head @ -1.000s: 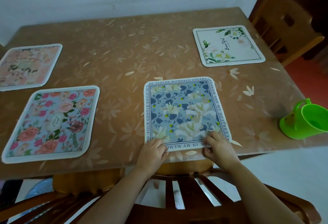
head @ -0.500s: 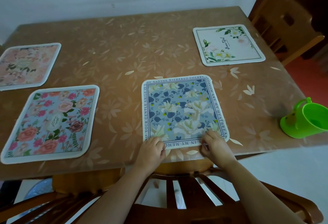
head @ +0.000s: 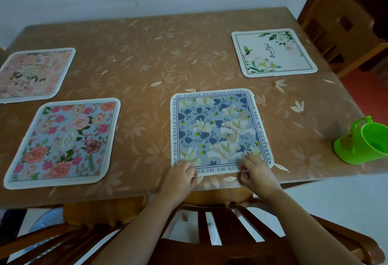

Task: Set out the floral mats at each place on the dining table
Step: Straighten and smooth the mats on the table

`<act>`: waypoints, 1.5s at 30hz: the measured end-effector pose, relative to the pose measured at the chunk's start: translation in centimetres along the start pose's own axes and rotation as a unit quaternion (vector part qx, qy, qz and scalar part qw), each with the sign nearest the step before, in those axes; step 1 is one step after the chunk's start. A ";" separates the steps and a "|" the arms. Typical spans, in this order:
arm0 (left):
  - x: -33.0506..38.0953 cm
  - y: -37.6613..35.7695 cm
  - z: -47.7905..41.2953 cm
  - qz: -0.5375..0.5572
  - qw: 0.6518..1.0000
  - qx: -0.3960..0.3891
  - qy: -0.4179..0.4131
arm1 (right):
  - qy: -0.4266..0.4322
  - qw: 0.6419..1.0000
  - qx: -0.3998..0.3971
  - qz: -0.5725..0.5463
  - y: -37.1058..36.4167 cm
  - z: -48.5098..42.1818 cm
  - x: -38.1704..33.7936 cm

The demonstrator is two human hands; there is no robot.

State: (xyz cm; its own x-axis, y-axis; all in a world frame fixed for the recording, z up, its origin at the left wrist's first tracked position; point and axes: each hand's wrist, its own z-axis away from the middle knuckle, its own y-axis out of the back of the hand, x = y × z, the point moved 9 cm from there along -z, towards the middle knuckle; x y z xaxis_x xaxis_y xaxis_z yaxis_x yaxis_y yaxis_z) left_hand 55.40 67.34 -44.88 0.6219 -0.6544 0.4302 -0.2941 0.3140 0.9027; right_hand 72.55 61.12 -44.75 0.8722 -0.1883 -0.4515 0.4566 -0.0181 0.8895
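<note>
A blue floral mat (head: 218, 130) with a text border lies flat near the table's front edge. My left hand (head: 180, 177) pinches its near left corner with curled fingers. My right hand (head: 257, 173) pinches the near edge toward the right corner. A pink rose mat (head: 65, 141) lies to the left. A pale peach mat (head: 33, 73) sits at the far left, cut by the frame. A white mat with green leaves (head: 273, 53) lies at the far right.
The brown table (head: 151, 65) has a leaf-patterned cover. A green plastic cup (head: 365, 144) lies on its side at the right edge. One wooden chair (head: 210, 231) stands below my arms, another chair (head: 344, 25) at the far right.
The blue mat has shifted slightly left and turned a little under both hands. My hands stay at its near edge.
</note>
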 end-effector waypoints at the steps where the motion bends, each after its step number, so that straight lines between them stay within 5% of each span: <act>1: -0.1 -0.2 0.0 -0.005 1.000 -0.006 -0.002 | 0.002 1.000 -0.002 0.000 0.0 0.0 0.0; 8: -0.4 -0.4 0.1 -0.041 0.999 -0.005 -0.015 | -0.030 0.999 0.015 -0.007 0.2 0.0 0.8; 14: -2.8 -4.0 0.3 -0.086 0.988 -0.125 0.018 | -0.051 0.982 -0.127 0.128 -4.9 -0.3 1.2; 18: -3.4 -4.4 -0.8 -0.102 0.983 -0.148 0.035 | -0.044 0.976 -0.137 0.166 -6.2 -1.1 0.3; 26: -4.7 -3.8 -5.4 -0.141 0.983 -0.105 0.046 | 0.007 0.980 -0.109 0.165 -6.1 -6.3 -0.4; 45: -10.9 -0.7 -18.5 -0.117 0.981 0.014 0.156 | -0.022 0.987 -0.019 0.157 -3.8 -20.7 2.1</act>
State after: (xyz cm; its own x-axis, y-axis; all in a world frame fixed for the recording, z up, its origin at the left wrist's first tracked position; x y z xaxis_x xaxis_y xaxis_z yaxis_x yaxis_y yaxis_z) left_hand 62.28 86.97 -50.27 0.8651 -0.4632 0.1926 -0.1335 0.1574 0.9785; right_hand 76.22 81.09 -50.52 0.9636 -0.2219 -0.1489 0.1713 0.0851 0.9815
